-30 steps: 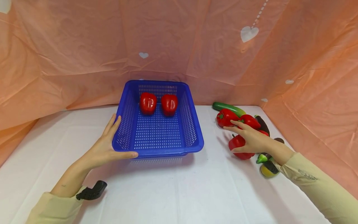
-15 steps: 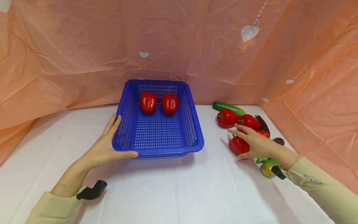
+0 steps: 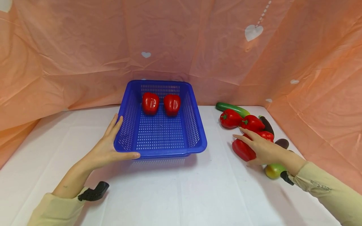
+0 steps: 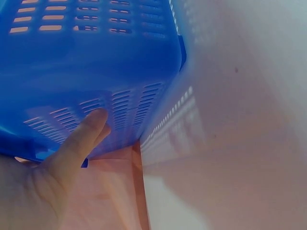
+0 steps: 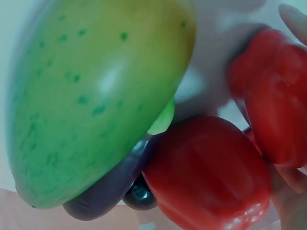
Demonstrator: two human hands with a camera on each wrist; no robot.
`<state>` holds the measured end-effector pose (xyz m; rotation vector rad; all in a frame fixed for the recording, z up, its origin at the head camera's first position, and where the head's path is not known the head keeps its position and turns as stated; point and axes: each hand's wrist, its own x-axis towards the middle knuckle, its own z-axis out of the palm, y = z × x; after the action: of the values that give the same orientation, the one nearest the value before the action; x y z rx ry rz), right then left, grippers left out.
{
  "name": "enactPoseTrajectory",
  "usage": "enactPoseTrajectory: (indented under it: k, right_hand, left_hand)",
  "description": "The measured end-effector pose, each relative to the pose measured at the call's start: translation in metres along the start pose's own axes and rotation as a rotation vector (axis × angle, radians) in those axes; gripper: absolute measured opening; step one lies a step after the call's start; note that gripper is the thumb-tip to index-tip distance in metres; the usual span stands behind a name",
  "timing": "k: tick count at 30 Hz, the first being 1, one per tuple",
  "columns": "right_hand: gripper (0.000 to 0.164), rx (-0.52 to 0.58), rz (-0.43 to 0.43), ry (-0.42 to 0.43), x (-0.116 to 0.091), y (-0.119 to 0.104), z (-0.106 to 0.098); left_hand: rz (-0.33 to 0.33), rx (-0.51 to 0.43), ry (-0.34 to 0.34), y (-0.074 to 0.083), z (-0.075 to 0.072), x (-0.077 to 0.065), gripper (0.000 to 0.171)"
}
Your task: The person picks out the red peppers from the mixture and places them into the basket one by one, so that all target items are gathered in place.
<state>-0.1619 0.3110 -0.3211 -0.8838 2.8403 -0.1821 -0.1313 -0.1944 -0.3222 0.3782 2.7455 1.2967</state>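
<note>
A blue plastic basket (image 3: 172, 153) with perforated walls stands on the white cloth, two red bell peppers (image 3: 150, 103) lying at its far end. My left hand (image 3: 103, 152) rests against its near left corner, thumb along the front rim and straight fingers at the left side; the left wrist view shows a finger on the slotted wall (image 4: 120, 105). Over at the right, my right hand (image 3: 264, 149) reaches over a red bell pepper (image 3: 241, 150), thumb and fingers spread on either side. In the right wrist view this pepper (image 5: 283, 100) lies between thumb and fingers, with the thumb apart from it.
More red bell peppers (image 3: 230, 118), a green cucumber-like vegetable (image 3: 232, 109) and dark eggplants (image 3: 266, 125) crowd the right side. A green-yellow mango (image 3: 274, 171) lies by my right wrist. Orange cloth (image 3: 169, 37) walls the back and sides.
My right hand has shifted slightly right and toward me and come lower around the near pepper, which now lies tilted. The left hand and basket have stayed put.
</note>
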Motion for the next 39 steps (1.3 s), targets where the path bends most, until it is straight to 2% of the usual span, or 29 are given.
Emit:
enactPoseTrajectory:
  k: [11, 19, 24, 33, 39]
  right_hand:
    - [0.093, 0.027, -0.012, 0.029, -0.004, 0.005, 0.001]
    - [0.090, 0.030, -0.067, 0.187, 0.001, 0.004, 0.009]
    - [0.089, 0.027, -0.070, 0.244, 0.002, 0.004, 0.014]
    - [0.088, 0.050, -0.080, 0.292, 0.005, 0.003, 0.019]
    - [0.086, 0.084, -0.057, 0.295, 0.008, 0.001, 0.022]
  left_hand:
    - [-0.012, -0.005, -0.010, 0.001, 0.001, 0.001, 0.128]
    - [-0.010, -0.004, -0.004, 0.000, 0.000, 0.000, 0.128]
    - [-0.007, -0.003, -0.004, 0.000, 0.001, 0.000, 0.128]
    - [-0.005, -0.005, 0.005, 0.000, 0.001, -0.001, 0.127]
    - [-0.006, -0.002, 0.006, -0.001, 0.001, 0.000, 0.128]
